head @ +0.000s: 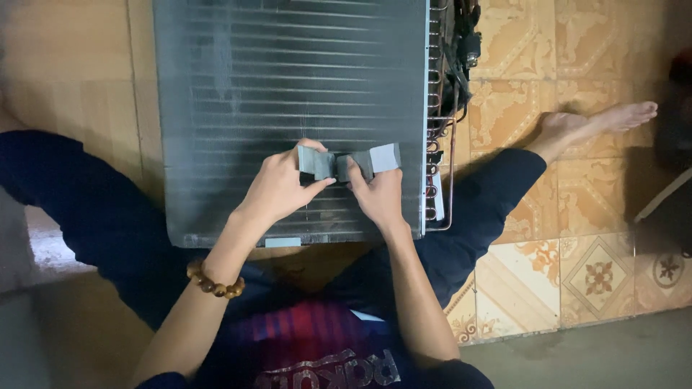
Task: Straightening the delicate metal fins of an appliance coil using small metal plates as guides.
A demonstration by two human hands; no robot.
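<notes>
Finned grey coil panel (288, 94) lies flat on the tiled floor (598, 274) between the legs; over its lower middle, left hand (277, 189) and right hand (378, 194) each pinch one end of a folded grey strip (348, 162).

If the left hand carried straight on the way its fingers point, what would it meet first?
The left hand points right along the grey folded strip, so it would probably meet the right hand gripping that strip's other end, above the finned coil.

A finned coil panel (288, 94) lies on the tiled floor (577, 274).
</notes>
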